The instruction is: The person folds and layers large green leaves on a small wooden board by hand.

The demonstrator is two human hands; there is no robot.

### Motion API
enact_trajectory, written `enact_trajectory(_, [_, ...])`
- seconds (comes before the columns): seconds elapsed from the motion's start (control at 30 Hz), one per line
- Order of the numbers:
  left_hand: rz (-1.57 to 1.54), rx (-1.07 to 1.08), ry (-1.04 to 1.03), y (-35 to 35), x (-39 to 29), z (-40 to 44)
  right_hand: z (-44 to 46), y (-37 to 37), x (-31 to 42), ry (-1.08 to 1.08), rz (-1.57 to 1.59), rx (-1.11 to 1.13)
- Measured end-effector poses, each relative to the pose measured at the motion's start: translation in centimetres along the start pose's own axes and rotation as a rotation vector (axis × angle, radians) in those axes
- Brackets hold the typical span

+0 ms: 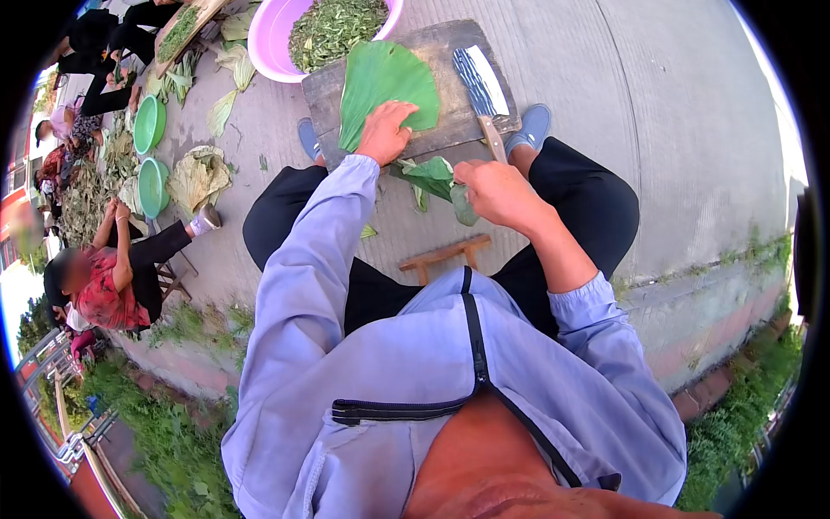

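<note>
My left hand (386, 130) lies on the near edge of a large green lotus leaf (380, 82), its thumb and fingers apart, pressing down. This fan-shaped leaf rests on a worn wooden cutting board (458, 134). My right hand (501, 192) is closed on a crumpled piece of green leaf (430, 176), just off the board's near edge. Part of that piece hangs below my fingers. To the right on the board lies a cleaver (482, 82) with a patterned blade and a wooden handle, which points toward my right hand.
A pink basin (268, 43) with chopped leaves stands beyond the board. Green basins (153, 187) and dried leaves (199, 179) lie to the left. A person in a red top (117, 290) sits there, with others behind. A small wooden stool (445, 253) is below me.
</note>
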State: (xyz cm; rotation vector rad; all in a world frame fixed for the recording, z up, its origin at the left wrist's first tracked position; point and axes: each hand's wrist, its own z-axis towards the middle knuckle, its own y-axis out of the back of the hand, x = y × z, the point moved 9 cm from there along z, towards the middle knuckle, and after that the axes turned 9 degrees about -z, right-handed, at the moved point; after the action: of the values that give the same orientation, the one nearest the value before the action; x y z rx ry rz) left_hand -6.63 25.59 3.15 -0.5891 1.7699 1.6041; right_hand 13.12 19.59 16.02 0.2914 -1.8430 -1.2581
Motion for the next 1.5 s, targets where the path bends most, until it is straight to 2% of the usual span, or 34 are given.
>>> enact_trajectory(0.17, [-0.056, 0.02, -0.017, -0.5, 1.4, -0.3, 0.7, -0.3, -1.8, -0.084, 0.104, 0.038])
enact_trajectory(0.27, [-0.195, -0.049, -0.011, -0.6, 2.8, -0.1, 1.1, 0.5, -1.9, -0.096, 0.233, 0.034])
enact_trajectory(0.37, [-0.372, -0.106, 0.035, -0.2, 3.6, 0.0, 1.0, 1.4, -2.0, -0.22, 0.408, 0.145])
enact_trajectory(0.47, [-0.536, -0.148, 0.113, 0.1, 4.5, 0.0, 1.2, 2.9, -2.4, -0.292, 0.692, 0.151])
enact_trajectory(0.6, [-0.551, -0.12, 0.141, -0.6, 5.6, 0.1, 2.5, 7.2, -2.1, -0.257, 0.834, 0.021])
enact_trajectory(0.7, [-0.617, -0.18, 0.112, -0.3, 5.3, -0.1, 4.3, 11.7, -0.3, -0.178, 0.868, -0.112])
enact_trajectory(0.8, [-0.341, -0.244, -0.029, 0.2, 3.8, -0.4, 6.5, 14.7, 0.2, -0.108, 0.834, -0.182])
enact_trajectory(0.9, [0.024, -0.139, 0.005, -0.2, 0.9, -0.4, 9.3, 16.0, 0.4, -0.052, 0.847, -0.232])
enact_trajectory(0.93, [-0.053, -0.1, 0.141, 1.5, -2.0, -1.2, 10.2, 16.1, 0.5, -0.046, 0.858, -0.244])
enact_trajectory(0.97, [-0.04, -0.131, 0.113, 1.0, -1.8, -1.4, 11.2, 16.2, 0.6, -0.04, 0.87, -0.255])
enact_trajectory(1.03, [-0.011, -0.191, 0.059, -0.6, -0.7, -2.1, 13.4, 14.9, -1.2, -0.116, 0.923, -0.299])
enact_trajectory(1.07, [0.129, -0.233, -0.101, -0.6, -1.4, -2.2, 14.7, 13.7, -2.3, -0.128, 0.971, -0.314])
enact_trajectory(1.23, [0.091, -0.199, -0.104, -1.5, -2.2, -2.6, 17.7, 5.1, -5.9, -0.242, 1.023, -0.305])
enact_trajectory(1.37, [0.055, -0.247, -0.113, -2.0, -3.1, -3.3, 16.2, -3.6, -10.1, -0.513, 1.007, -0.197])
enact_trajectory(1.43, [0.004, -0.186, -0.046, -2.2, -3.5, -3.5, 14.7, -7.2, -12.2, -0.624, 0.946, -0.165])
enact_trajectory(1.5, [-0.036, -0.167, -0.027, -2.3, -3.8, -3.7, 13.7, -9.4, -13.5, -0.658, 0.976, -0.186])
